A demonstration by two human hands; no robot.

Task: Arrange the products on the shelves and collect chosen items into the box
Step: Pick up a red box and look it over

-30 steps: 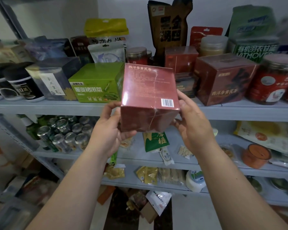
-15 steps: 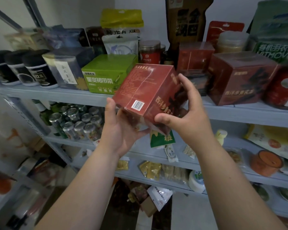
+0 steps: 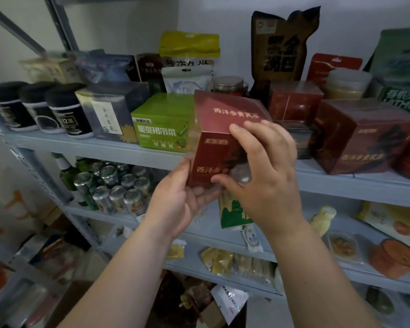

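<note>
Grey-blue painted metal shelving (image 3: 100, 150) fills the view against a pale wall, its tiers loaded with packaged goods.

Item under handling: a dark red rectangular cardboard box (image 3: 223, 112), glossy under clear film wrap, with gold characters printed on its top and front faces. It is held in the air just in front of the upper tier's edge, upright with a slight tilt, its bottom below the shelf lip.

The left hand (image 3: 179, 200) supports it from beneath at the lower left corner, thumb lying along the left edge. The right hand (image 3: 268, 171) grips the front, fingers curled over the upper front edge, thumb pressed on the lower front face. Both hands are grasping the box.

On the upper tier, just left of the held box, sits a lime-green matte carton (image 3: 161, 124). Further left are a dark blue box (image 3: 109, 110) bearing a white label and three black cylindrical canisters (image 3: 37, 107) with rounded lids. To the right stands a matching dark red film-wrapped box (image 3: 365, 138), corner forward. Behind rises a tall dark crinkled pouch (image 3: 282, 48).

The tier below carries a cluster of shiny metal drink cans (image 3: 118, 185), tops upward.
</note>
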